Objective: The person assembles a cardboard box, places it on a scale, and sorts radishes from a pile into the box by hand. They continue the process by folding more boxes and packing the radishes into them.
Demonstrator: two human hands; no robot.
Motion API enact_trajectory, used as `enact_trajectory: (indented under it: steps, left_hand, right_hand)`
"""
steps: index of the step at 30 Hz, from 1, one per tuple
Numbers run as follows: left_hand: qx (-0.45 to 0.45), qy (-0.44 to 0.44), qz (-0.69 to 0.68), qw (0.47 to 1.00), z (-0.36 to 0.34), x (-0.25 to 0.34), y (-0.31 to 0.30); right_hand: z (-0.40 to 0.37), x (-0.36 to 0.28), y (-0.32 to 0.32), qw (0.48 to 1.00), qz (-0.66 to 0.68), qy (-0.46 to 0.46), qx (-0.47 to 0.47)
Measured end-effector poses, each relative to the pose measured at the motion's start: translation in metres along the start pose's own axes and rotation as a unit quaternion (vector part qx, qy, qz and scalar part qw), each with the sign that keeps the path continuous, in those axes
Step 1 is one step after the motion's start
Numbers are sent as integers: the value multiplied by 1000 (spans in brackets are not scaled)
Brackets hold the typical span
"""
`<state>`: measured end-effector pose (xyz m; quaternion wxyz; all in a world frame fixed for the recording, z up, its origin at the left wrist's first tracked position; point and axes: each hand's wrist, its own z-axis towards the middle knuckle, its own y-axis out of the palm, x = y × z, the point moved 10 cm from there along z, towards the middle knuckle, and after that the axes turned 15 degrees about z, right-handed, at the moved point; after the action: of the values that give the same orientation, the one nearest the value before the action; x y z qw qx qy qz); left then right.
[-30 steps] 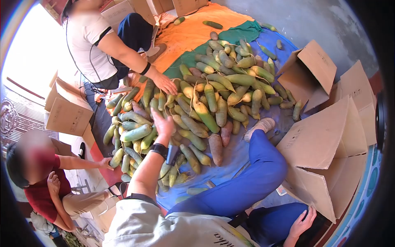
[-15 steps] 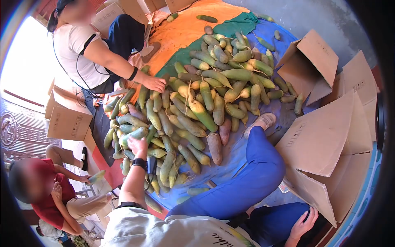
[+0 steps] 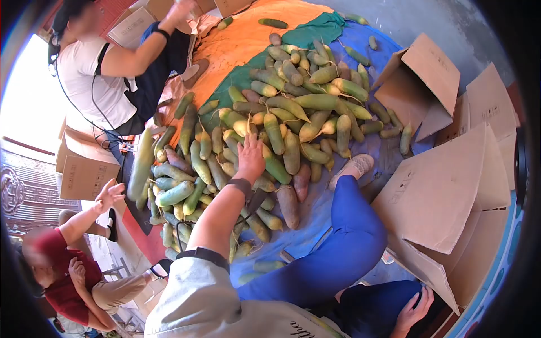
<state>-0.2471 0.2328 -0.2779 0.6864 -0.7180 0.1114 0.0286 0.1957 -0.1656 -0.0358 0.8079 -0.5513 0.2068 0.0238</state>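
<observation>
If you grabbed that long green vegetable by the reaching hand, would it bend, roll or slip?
Probably stiff: the long green vegetable beside the left hand lies straight. Its rounded, tapered shape suggests it would roll if pushed. Lifting it may shift neighbours, since the pile leans against it.

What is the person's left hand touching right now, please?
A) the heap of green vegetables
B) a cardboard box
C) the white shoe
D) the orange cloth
A: the left hand lies palm down, fingers spread, on the heap of green vegetables.
</observation>
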Motion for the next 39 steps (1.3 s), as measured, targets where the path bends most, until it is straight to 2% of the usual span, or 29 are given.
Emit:
enact_trajectory:
  steps: [1, 3, 4, 5, 8, 10, 11, 13, 17, 18, 19, 21, 25, 26, 29, 31, 33, 37, 39]
  left_hand:
    - [1, -1, -1, 1000, 8, -1, 1]
    - [-30, 60, 127, 990, 24, 9, 11]
    - [-57, 55, 148, 986, 32, 6, 15]
    - [-21, 42, 179, 983, 37, 1, 11]
    - [-23, 29, 210, 977, 41, -12, 12]
    - [-64, 70, 304, 948, 43, -7, 18]
    - [-23, 79, 334, 939, 40, -3, 13]
    - [-61, 144, 377, 913, 30, 4, 18]
    - [-31, 146, 426, 893, -1, -4, 7]
    - [-46, 141, 401, 904, -12, -7, 8]
    - [-152, 77, 280, 945, -12, -22, 40]
    - [-181, 26, 157, 971, -35, -38, 37]
    - [-187, -4, 87, 978, -82, -52, 49]
    - [-206, -21, 32, 978, -95, -53, 48]
    - [-255, -39, -77, 963, -132, -35, 47]
    - [-253, -27, -87, 963, -152, -18, 33]
    - [-239, -61, -145, 958, -164, -15, 16]
    - [-195, -97, -249, 944, -175, -31, 7]
    - [-233, -164, -404, 869, -186, -49, 14]
  right_hand:
    - [0, 0, 0, 1000, -1, -2, 1]
    - [0, 0, 0, 1000, -5, -2, 2]
    - [5, -7, -2, 1000, -7, -3, 3]
    - [14, -20, -5, 1000, -6, -7, 12]
    - [22, -33, -10, 1000, -7, -17, 20]
    - [24, -36, -8, 999, -1, -28, 25]
    - [23, -35, -8, 999, -5, -26, 23]
    - [24, -36, -8, 999, -8, -27, 21]
    - [22, -37, -6, 999, -8, -30, 13]
    - [21, -36, -6, 999, -8, -29, 18]
    - [20, -38, -6, 999, -3, -32, 20]
    - [19, -36, -8, 999, -12, -17, 27]
    - [16, -35, -9, 999, -17, -20, 32]
    - [15, -36, -10, 999, -15, -23, 36]
    - [12, -33, -11, 999, -9, -22, 37]
    - [7, -31, -12, 998, -2, -40, 48]
    - [-6, -2, -3, 998, 51, -9, 30]
    - [-7, -11, -8, 999, 25, -28, 36]
    - [-9, -10, -10, 998, 38, -26, 47]
